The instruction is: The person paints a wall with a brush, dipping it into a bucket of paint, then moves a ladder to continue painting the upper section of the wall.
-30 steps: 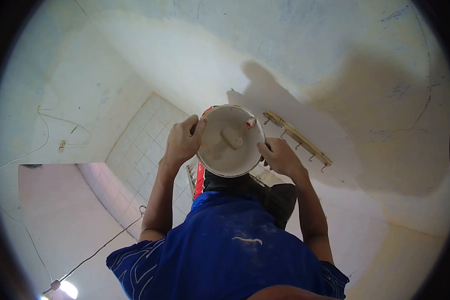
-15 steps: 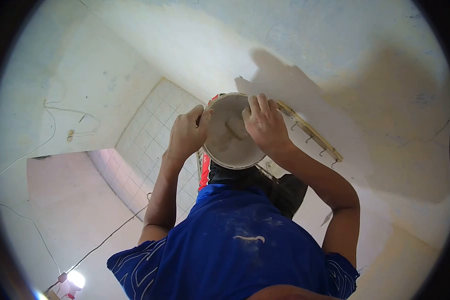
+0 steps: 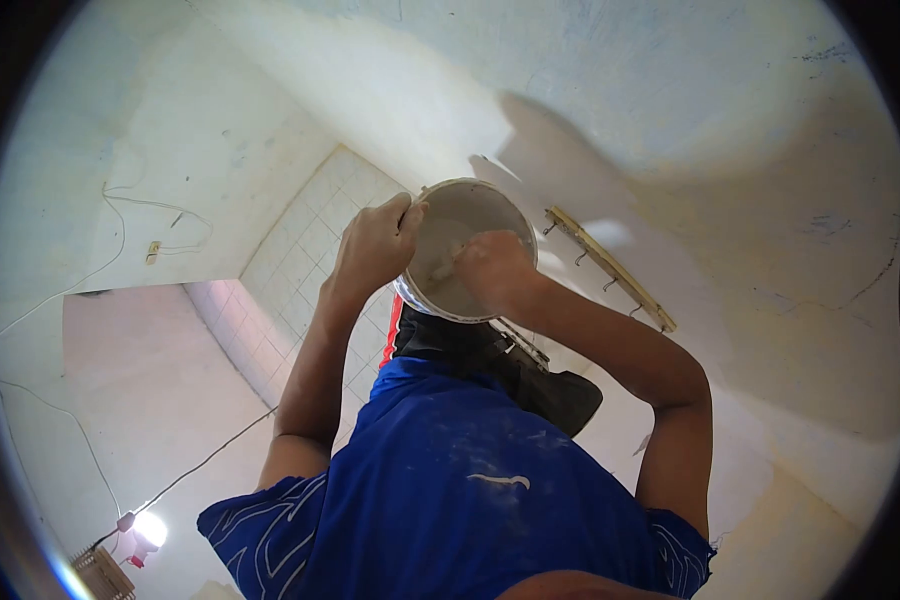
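A round, pale bucket is held up in front of my chest, its mouth facing me. Greyish-white residue or paste coats its inside. My left hand is closed on the bucket's left rim, thumb over the edge. Inside the mouth, my right hand is curled into a fist near the middle. A small pale shape shows by its fingers, low in the bucket; I cannot make out what it is or whether the fist holds it. The bucket's bottom is partly hidden behind the right hand.
A wooden rail with metal hooks is fixed on the wall to the right. White tiles cover part of the wall behind. At lower left, a lit bulb hangs on a cable. Thin wires run along the left wall.
My right hand has left the bucket's right rim and moved down and inward, into the mouth, closing into a fist. My left hand keeps its hold on the rim.
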Motion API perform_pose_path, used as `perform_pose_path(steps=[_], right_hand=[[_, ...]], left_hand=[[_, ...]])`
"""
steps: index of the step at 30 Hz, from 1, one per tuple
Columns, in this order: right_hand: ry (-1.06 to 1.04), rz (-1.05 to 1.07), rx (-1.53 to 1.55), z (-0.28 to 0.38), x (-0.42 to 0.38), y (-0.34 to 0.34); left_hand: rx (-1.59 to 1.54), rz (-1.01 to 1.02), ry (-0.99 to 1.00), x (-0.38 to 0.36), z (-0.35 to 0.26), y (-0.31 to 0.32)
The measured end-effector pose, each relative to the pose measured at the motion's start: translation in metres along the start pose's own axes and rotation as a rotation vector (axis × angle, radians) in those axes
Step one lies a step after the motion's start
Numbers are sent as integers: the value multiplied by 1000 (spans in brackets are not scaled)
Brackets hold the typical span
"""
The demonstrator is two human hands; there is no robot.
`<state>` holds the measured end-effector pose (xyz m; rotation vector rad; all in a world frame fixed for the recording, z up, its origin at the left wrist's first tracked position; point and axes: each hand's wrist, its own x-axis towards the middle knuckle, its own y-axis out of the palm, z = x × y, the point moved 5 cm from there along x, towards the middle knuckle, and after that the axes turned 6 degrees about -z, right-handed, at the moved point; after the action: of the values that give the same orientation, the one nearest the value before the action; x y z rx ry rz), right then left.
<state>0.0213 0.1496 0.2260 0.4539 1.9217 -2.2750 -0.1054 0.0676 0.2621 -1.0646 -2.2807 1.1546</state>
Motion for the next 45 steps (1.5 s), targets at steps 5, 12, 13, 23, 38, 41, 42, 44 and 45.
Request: perform_pose_path(steps=[5, 12, 13, 23, 38, 41, 42, 44, 45], right_hand=[[-39, -137, -14, 0, -16, -20], [139, -247, 3, 2, -17, 4], [150, -207, 52, 3, -13, 9], [318, -128, 80, 7, -3, 3], [647, -300, 702, -31, -101, -58], [646, -419, 936, -45, -128, -36], [635, -474, 1021, -49, -134, -23], [617, -535, 1105, -49, -142, -15], [647, -577, 1145, -48, -146, -12]], left_hand=[[14, 32, 64, -5, -1, -1], [-134, -11, 188, -21, 5, 15], [-144, -14, 196, -20, 8, 15], [-209, -49, 192, -14, 31, 8], [-219, 26, 163, 11, 40, 6], [-227, 47, 150, 12, 40, 6], [-225, 51, 150, 12, 39, 6], [-222, 46, 169, 9, 34, 9], [-220, 48, 185, 8, 33, 9]])
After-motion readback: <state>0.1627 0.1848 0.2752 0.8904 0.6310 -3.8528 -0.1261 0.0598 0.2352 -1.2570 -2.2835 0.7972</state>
